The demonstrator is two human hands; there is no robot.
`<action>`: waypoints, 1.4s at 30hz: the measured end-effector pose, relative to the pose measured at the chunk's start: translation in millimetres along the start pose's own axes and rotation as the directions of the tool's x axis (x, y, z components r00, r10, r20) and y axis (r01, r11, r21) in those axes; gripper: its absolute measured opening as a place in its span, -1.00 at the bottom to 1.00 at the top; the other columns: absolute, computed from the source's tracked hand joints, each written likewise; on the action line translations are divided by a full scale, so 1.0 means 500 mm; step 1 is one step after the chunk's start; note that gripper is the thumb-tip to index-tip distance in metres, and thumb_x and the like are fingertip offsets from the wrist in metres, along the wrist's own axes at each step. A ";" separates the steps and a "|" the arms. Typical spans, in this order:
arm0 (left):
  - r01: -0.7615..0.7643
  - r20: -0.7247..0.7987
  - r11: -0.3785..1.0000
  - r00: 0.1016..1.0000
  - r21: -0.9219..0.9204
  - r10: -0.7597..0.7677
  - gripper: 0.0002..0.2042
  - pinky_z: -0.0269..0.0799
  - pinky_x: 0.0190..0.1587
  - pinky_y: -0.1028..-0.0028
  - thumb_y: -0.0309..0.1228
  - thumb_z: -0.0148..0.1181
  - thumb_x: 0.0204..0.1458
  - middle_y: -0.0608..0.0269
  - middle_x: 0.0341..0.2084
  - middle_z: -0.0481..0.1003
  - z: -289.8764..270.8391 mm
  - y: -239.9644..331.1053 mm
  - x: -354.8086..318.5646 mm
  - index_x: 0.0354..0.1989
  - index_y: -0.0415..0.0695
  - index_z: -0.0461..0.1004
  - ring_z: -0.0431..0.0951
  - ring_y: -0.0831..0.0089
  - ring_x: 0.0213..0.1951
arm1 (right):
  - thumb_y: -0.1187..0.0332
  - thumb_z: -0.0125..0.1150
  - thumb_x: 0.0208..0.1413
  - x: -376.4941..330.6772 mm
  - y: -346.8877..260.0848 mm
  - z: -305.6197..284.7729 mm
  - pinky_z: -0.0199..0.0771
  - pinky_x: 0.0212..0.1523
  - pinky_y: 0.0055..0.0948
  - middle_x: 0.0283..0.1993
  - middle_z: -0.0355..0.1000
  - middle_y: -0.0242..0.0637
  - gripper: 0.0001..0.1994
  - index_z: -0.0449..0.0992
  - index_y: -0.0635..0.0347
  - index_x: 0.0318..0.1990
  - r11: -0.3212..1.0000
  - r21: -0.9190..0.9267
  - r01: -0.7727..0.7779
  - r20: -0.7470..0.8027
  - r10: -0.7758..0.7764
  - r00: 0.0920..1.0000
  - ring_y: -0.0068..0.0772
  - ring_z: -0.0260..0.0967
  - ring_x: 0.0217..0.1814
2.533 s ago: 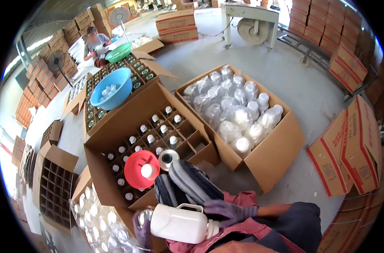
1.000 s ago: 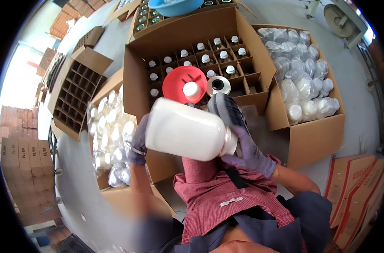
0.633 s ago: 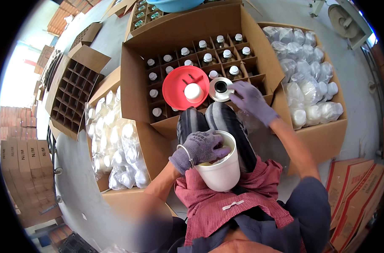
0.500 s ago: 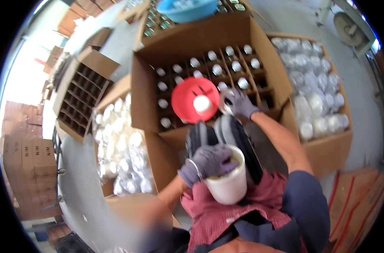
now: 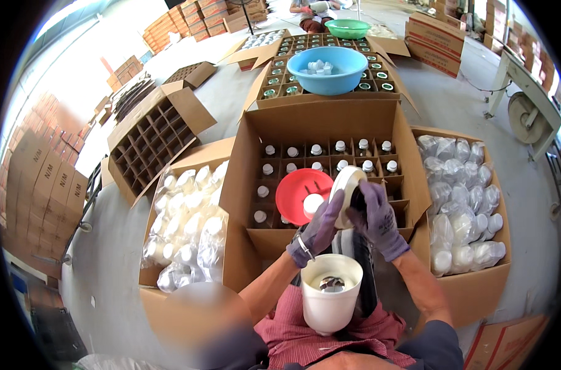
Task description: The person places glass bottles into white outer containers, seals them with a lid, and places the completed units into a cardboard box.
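In front of my lap I hold a white round lid-like piece [image 5: 347, 192], tilted on edge, between both gloved hands. My left hand [image 5: 319, 229], in a purple-grey glove, lies with its fingers along the near left rim. My right hand [image 5: 376, 217] grips the right side, with something dark between its fingers and the piece. A white tub [image 5: 331, 308] sits upright in my lap; a shiny metallic part [image 5: 331, 284] shows inside it. Just beyond my left hand, a red bowl [image 5: 286, 197] with dark sticks and a white cap [image 5: 313, 205] rests on the divided carton.
The divided carton [image 5: 330, 117] holds several white-capped bottles [image 5: 340, 147]. Cartons of bagged white containers [image 5: 188, 203] and bagged clear ones [image 5: 462, 185] flank it. Beyond stands a blue basin [image 5: 327, 81] on boxed jars. An empty divided carton [image 5: 154, 139] leans at left; another person [image 5: 314, 13] sits far back.
My left hand has left the tub's rim and come up to the white round piece. My right hand has lifted from beside the red bowl. The view has tilted up.
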State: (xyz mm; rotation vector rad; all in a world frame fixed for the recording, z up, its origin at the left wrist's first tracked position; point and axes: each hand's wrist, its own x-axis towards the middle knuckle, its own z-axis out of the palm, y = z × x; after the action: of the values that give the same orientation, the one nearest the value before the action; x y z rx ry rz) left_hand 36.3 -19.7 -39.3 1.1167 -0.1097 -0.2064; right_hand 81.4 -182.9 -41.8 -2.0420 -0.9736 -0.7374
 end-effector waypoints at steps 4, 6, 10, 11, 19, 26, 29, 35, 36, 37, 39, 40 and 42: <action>-0.370 0.039 0.591 0.868 0.717 0.495 -0.41 0.30 0.13 0.22 -0.10 0.19 0.07 0.13 0.07 0.36 0.069 0.050 -0.024 0.25 -0.07 0.25 0.36 0.22 0.08 | 0.31 0.21 0.06 0.028 -0.022 0.004 0.47 -0.20 -0.19 -0.20 0.41 0.08 -0.52 0.27 0.33 0.10 0.947 0.296 -0.122 -0.015 0.132 0.991 0.05 0.42 -0.16; -0.490 0.462 -0.128 0.657 0.862 0.595 -0.37 0.19 0.17 -0.02 -0.11 0.41 -0.26 0.12 0.18 0.30 0.072 0.087 -0.031 0.10 0.09 0.44 0.26 -0.04 0.16 | 0.37 0.20 0.08 0.015 -0.025 -0.007 0.46 0.04 -0.27 0.09 0.35 -0.07 -0.46 0.20 0.23 0.23 0.885 0.462 -0.061 0.126 0.003 0.992 -0.16 0.36 0.12; -0.801 0.802 -0.133 0.543 0.584 0.250 -0.41 0.24 0.12 0.00 -0.01 0.39 -0.28 0.25 0.13 0.35 0.088 0.114 -0.025 0.03 0.20 0.49 0.31 0.06 0.11 | 0.32 0.16 0.17 -0.087 0.058 -0.018 0.30 0.28 -0.32 0.29 0.21 -0.23 -0.41 0.10 0.09 0.33 0.250 0.874 -0.416 0.449 -0.089 0.889 -0.34 0.20 0.31; -0.809 0.789 -0.021 0.568 0.588 0.236 -0.42 0.24 0.13 0.02 0.02 0.36 -0.25 0.19 0.09 0.38 0.067 0.093 -0.036 0.03 0.12 0.50 0.32 0.02 0.09 | 0.32 0.14 0.18 -0.100 0.059 -0.027 0.37 0.17 -0.34 0.19 0.29 -0.24 -0.42 0.10 0.13 0.33 0.397 0.758 -0.517 0.562 0.005 0.827 -0.37 0.28 0.19; -0.498 0.542 0.389 0.841 0.775 -0.003 -0.47 0.32 0.08 0.16 -0.05 0.19 -0.08 0.04 0.01 0.45 -0.040 0.057 -0.199 0.03 -0.11 0.50 0.40 0.02 0.04 | 0.15 -0.31 0.39 0.003 0.054 -0.498 0.42 -0.12 -0.44 -0.29 0.46 -0.25 -0.60 0.43 0.25 -0.21 0.580 0.809 0.091 -0.396 0.425 0.814 -0.44 0.43 -0.20; -0.626 0.684 0.376 0.729 0.683 -0.029 -0.47 0.35 0.06 0.18 -0.10 0.16 -0.12 0.01 0.00 0.46 -0.029 0.049 -0.182 0.00 -0.18 0.49 0.42 0.01 0.01 | 0.37 0.01 0.20 0.035 -0.166 -0.556 0.43 -0.01 -0.41 -0.12 0.47 -0.20 -0.75 0.43 0.31 -0.05 0.971 0.217 0.098 -0.545 0.037 0.838 -0.41 0.43 -0.09; -0.553 0.616 0.422 0.788 0.718 -0.016 -0.45 0.30 0.10 0.17 0.02 0.06 0.05 -0.08 -0.01 0.46 -0.013 0.045 -0.193 0.00 -0.23 0.50 0.41 -0.01 0.06 | 0.47 0.21 0.08 0.003 -0.153 -0.325 0.42 -0.04 -0.34 -0.11 0.44 -0.15 -0.72 0.41 0.28 -0.05 0.970 0.242 0.036 -0.278 0.034 0.960 -0.24 0.43 -0.10; -0.562 0.612 0.449 0.790 0.695 0.041 -0.47 0.21 0.16 0.14 0.00 0.02 0.11 -0.13 0.00 0.45 0.081 0.045 -0.201 -0.02 -0.26 0.50 0.38 0.00 0.09 | 0.20 -0.03 0.20 -0.077 -0.123 -0.017 0.41 -0.24 -0.15 -0.20 0.43 -0.01 -0.71 0.40 0.26 -0.16 0.892 0.315 -0.324 0.662 0.038 0.749 0.08 0.42 -0.25; -0.562 0.608 0.458 0.792 0.689 0.059 -0.50 0.23 0.14 0.14 -0.04 0.03 0.08 -0.11 -0.01 0.45 0.072 0.043 -0.204 -0.02 -0.24 0.51 0.39 0.00 0.07 | 0.16 -0.05 0.21 -0.077 -0.129 -0.009 0.42 -0.27 -0.14 -0.24 0.43 0.00 -0.70 0.40 0.25 -0.18 0.895 0.332 -0.297 0.721 -0.038 0.692 0.11 0.42 -0.27; -0.560 0.601 0.466 0.796 0.685 0.073 -0.52 0.25 0.13 0.14 -0.07 0.05 0.06 -0.10 -0.01 0.46 0.058 0.039 -0.204 -0.03 -0.23 0.51 0.40 0.00 0.06 | 0.16 -0.06 0.21 -0.075 -0.134 -0.008 0.41 -0.27 -0.12 -0.31 0.44 0.01 -0.69 0.41 0.26 -0.20 0.926 0.308 -0.219 0.680 -0.054 0.731 0.10 0.43 -0.29; -0.530 0.571 0.491 0.817 0.691 0.077 -0.56 0.29 0.09 0.15 -0.13 0.08 0.02 -0.07 -0.03 0.47 0.019 0.018 -0.204 -0.04 -0.20 0.52 0.42 0.00 0.02 | 0.16 -0.08 0.21 -0.071 -0.140 -0.009 0.39 -0.27 -0.08 -0.47 0.44 0.03 -0.69 0.42 0.26 -0.23 0.968 0.243 -0.068 0.601 -0.095 0.794 0.07 0.44 -0.33; -0.518 0.561 0.498 0.824 0.695 0.073 -0.57 0.31 0.08 0.15 -0.16 0.09 0.00 -0.06 -0.03 0.47 -0.005 0.004 -0.199 -0.05 -0.19 0.53 0.43 0.00 0.01 | 0.14 -0.11 0.24 -0.064 -0.138 -0.011 0.38 -0.25 -0.07 -0.41 0.46 0.08 -0.63 0.43 0.32 -0.33 0.971 0.234 -0.042 0.584 -0.105 0.805 0.10 0.44 -0.30; -0.486 0.517 0.472 0.853 0.736 0.073 -0.60 0.36 0.04 0.15 -0.22 0.12 -0.04 -0.04 -0.05 0.48 -0.065 -0.008 -0.209 -0.06 -0.16 0.54 0.45 0.00 -0.02 | 0.01 -0.13 0.23 -0.030 -0.155 -0.017 0.39 -0.21 -0.04 -0.34 0.47 0.09 -0.55 0.45 0.28 -0.28 0.927 0.282 -0.248 0.709 -0.027 0.704 0.11 0.44 -0.25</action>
State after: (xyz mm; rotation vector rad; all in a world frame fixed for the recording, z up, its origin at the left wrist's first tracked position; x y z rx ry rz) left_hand -60.0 30.1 -55.6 2.0250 -0.8868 -0.0669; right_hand 8.0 -162.0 -19.3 -2.0313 -1.2624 0.3455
